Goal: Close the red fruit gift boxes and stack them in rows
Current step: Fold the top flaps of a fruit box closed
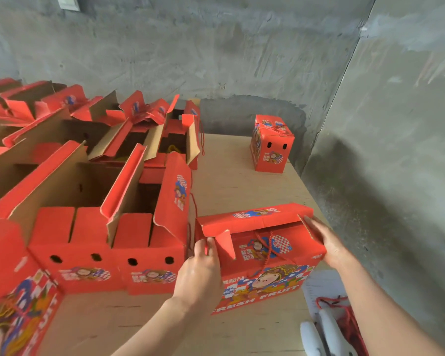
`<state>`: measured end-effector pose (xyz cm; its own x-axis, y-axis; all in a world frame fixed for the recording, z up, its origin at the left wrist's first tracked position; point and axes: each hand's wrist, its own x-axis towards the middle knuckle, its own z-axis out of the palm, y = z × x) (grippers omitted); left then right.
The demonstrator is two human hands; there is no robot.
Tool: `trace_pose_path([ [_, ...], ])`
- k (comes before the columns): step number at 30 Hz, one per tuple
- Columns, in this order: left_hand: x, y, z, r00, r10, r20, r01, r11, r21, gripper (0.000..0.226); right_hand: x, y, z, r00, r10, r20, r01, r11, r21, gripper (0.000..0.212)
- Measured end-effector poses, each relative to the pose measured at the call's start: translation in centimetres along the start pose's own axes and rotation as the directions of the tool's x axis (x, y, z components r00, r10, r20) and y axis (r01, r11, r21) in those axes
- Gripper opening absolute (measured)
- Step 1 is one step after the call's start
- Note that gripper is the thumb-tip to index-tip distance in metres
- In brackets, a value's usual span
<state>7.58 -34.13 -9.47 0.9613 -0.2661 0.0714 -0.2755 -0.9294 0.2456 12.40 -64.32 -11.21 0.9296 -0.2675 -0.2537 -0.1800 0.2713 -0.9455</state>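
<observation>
The red gift box (262,260) under work stands in the lower middle of the frame, on the wooden board (237,181), with its printed front "FRESH FRUIT" toward the camera. Its long lid flap is raised at the back and not yet down, a small triangular side flap sticks out at its left end, and a red cord handle lies over its front face. What is inside it is hidden.

The left hand (201,271) is at the left end of this box, its fingers curled around the edge there, beside the small flap. The right hand (329,242) lies against the right end, its fingers rather straight and pressing the end flap.

The left half of the frame is full of open boxes (88,201), in rows that touch each other, with their flaps standing up. Inside I see brown cardboard and dark shadow. In one far box something yellow shows, but I cannot tell what it is. One closed box (270,145) stands alone in the upper right part of the board, well apart from the others.

In the lower right corner lie a white sheet (319,286), a loose red cord (344,314) and a white object (319,335) that is cut by the frame edge. Behind and to the right are rough grey concrete walls (216,47), which meet in a corner.
</observation>
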Motion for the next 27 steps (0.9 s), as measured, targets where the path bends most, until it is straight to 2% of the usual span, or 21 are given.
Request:
trace_pose_path([
  [7, -1.3, -2.5, -2.0, 0.978, 0.208, -0.013, -0.206, 0.974, 0.095, 0.041, -1.9, 0.2, 0.9, 0.997, 0.07, 0.033, -0.067, 0.993, -0.097, 0.034],
  [11, -1.9, -3.0, -2.3, 0.957, 0.289, -0.022, -0.285, 0.952, 0.108, 0.043, -3.1, 0.8, 0.4, 0.997, 0.071, 0.016, -0.07, 0.994, -0.09, 0.035],
  [14, -2.9, -3.1, -2.3, 0.94, 0.321, -0.12, -0.312, 0.946, 0.083, 0.045, -3.9, 1.0, 0.1, 0.996, 0.089, 0.015, -0.088, 0.993, -0.083, 0.03],
  [17, -3.7, -3.2, -2.1, 0.891, 0.396, -0.223, -0.399, 0.916, 0.031, 0.051, -4.2, 1.0, 0.2, 0.995, 0.097, 0.007, -0.096, 0.992, -0.078, 0.029],
  [22, -3.6, -3.7, -1.2, 0.894, 0.35, -0.282, -0.371, 0.928, -0.027, 0.053, -4.1, 0.8, 0.8, 0.994, 0.105, 0.022, -0.101, 0.987, -0.124, 0.023],
  [25, -4.1, -3.8, 0.2, 0.911, 0.247, -0.331, -0.32, 0.928, -0.188, 0.05, -4.0, 0.8, 0.7, 0.995, 0.098, 0.023, -0.093, 0.981, -0.173, 0.026],
  [27, -5.1, -3.2, 1.6, 0.931, 0.151, -0.332, -0.261, 0.912, -0.316, 0.058, -4.1, 0.9, 0.4, 0.995, 0.094, 0.03, -0.088, 0.98, -0.178, 0.026],
])
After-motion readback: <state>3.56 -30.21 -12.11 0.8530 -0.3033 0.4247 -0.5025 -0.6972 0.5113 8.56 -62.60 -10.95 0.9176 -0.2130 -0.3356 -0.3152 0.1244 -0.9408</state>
